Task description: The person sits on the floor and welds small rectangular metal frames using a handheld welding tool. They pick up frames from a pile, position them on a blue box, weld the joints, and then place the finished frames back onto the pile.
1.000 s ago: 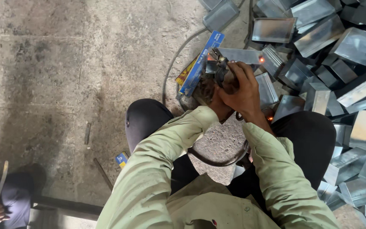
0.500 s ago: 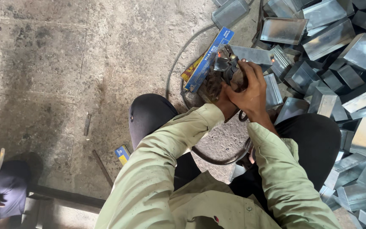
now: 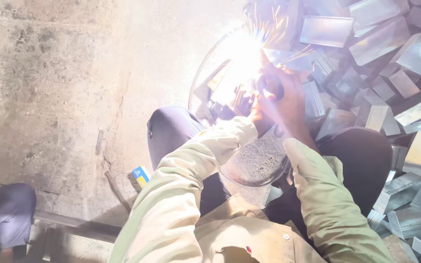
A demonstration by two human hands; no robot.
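Both hands meet above the knees at a white flare with sparks (image 3: 242, 51). Right hand (image 3: 283, 100) closed around a dark tool; left hand (image 3: 249, 104) washed out, grip indiscernible. Metal box sections (image 3: 381, 44) piled just right.

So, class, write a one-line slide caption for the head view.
Both hands meet at a white glare throwing sparks, beside piled metal boxes on concrete floor.

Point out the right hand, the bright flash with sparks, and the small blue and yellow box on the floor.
right hand (image 3: 283, 100), head view, back of the hand.
bright flash (image 3: 242, 51), head view, its white centre.
blue and yellow box (image 3: 141, 175), head view, top face.
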